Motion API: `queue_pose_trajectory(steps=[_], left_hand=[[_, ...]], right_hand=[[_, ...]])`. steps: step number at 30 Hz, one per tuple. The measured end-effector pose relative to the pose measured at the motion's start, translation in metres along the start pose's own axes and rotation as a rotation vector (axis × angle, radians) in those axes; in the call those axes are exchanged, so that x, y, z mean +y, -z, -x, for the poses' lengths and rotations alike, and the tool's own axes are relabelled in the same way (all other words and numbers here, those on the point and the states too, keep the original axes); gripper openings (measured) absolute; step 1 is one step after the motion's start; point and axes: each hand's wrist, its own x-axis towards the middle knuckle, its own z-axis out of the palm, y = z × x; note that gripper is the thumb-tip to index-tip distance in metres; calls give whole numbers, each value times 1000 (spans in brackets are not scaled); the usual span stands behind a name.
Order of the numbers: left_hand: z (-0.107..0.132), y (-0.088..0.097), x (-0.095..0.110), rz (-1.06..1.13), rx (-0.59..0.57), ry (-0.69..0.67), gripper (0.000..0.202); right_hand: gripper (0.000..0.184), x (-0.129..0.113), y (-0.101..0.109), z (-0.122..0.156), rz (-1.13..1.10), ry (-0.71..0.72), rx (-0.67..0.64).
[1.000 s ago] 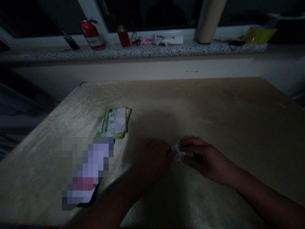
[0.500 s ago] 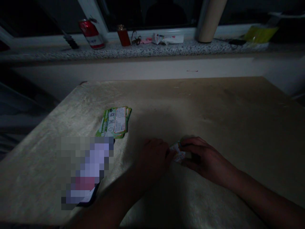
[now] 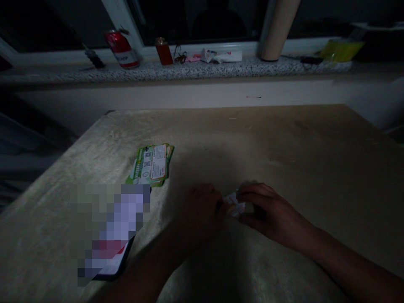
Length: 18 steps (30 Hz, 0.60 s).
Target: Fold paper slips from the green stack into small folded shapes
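A small printed piece of card or paper (image 3: 234,203), white with orange and blue marks, is held between my two hands low over the table. My left hand (image 3: 202,206) is closed, thumb and fingers pinching its left edge. On the opposite side, my right hand (image 3: 265,206) grips the right edge between the thumb below and the bent fingers above. Deep shadow hides most of the left fingers. A stack of green printed cards (image 3: 151,166) lies to the left, beyond a phone (image 3: 121,229) with a lit screen that is partly blurred out.
The table (image 3: 299,147) meets a wall below a speckled stone sill (image 3: 189,72). On the sill stand a red can (image 3: 121,48), a small red bottle (image 3: 164,51), a crumpled white packet (image 3: 222,55), a cardboard tube (image 3: 280,29) and a yellow item (image 3: 342,50).
The small piece between my hands has turned slightly and shows more orange print. Both hands keep nearly the same pose. The whole view has shifted a little, so the sill sits lower.
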Motion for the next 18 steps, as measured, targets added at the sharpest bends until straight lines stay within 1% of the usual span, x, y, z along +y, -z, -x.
queue_pose_trajectory(steps=[5,8,9,12,15,18], left_hand=[[-12,-5,0,-13,63,-43,15],[-22,-8,-1,-31,85,-71,16],[-24,-9,-1,-39,108,-76,16],[-27,-9,-2,-62,103,-76,13],[-30,-5,1,-145,72,-92,14],[-34,-2,5,-195,26,-68,16]], right_hand=[[33,4,3,-4,84,-20,52],[30,9,3,-4,132,-34,98],[29,10,3,-4,146,-36,112],[30,12,2,-5,176,-35,132],[31,11,1,-5,189,-31,131],[32,10,0,-6,199,-44,132]])
